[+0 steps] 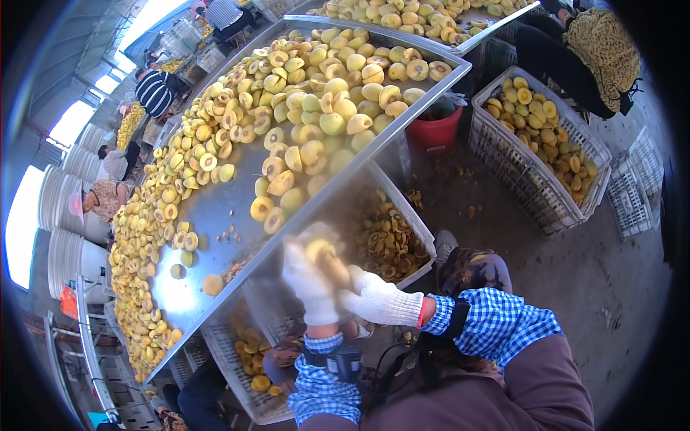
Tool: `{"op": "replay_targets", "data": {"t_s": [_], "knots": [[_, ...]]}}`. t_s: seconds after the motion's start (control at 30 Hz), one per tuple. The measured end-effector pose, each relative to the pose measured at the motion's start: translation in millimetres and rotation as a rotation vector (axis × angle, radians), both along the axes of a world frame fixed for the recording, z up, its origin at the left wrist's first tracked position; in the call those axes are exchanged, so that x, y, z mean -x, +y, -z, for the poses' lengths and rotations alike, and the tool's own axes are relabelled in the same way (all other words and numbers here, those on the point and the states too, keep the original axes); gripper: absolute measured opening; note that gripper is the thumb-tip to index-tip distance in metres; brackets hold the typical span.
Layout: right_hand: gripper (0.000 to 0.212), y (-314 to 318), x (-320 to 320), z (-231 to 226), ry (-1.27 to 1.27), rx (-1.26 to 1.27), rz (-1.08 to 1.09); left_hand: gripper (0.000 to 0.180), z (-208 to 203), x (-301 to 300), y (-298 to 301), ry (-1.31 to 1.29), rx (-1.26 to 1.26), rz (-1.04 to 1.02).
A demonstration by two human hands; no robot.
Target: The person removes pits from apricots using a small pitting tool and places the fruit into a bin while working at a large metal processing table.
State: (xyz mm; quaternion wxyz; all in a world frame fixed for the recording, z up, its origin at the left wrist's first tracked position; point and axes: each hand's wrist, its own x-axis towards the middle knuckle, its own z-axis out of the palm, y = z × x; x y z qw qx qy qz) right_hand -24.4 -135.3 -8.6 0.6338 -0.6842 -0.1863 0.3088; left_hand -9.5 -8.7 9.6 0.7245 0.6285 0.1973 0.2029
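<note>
Both my hands wear white knitted gloves and meet just off the near edge of the metal table (208, 244). My left hand (307, 284) is closed around a yellow peach (320, 251), blurred, with a brownish part showing toward the right. My right hand (381, 296) reaches in from the right, fingers bent together against the peach and the left glove. Its fingertips are smeared, and I cannot make out what they pinch. Many halved and whole yellow peaches (208, 129) lie heaped along the table's far and left sides, nearest to my hands a cluster of peaches (287, 201).
Below the table edge stands a crate (411, 212) of brownish peach scraps. Another crate (215, 345) with peach pieces sits at lower left. To the right are a red bucket (437, 133), a full peach crate (503, 169) and a seated person (596, 50). Several people work at far left.
</note>
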Motion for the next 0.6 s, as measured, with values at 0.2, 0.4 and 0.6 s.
{"op": "replay_targets", "data": {"t_s": [0.2, 0.4, 0.6], "knots": [[0.029, -15, -3, -18, 0.434, -0.378, -0.253, 0.067, -21, 1, 7, 0.212, 0.258, 0.279], [0.012, -17, -9, -23, 0.572, -0.406, -0.355, 0.065, -26, -1, 9, 0.298, 0.287, 0.31], [0.015, -20, -15, -6, 0.936, -0.501, -0.451, 0.064, -28, 5, 8, 0.278, 0.204, 0.29]]}}
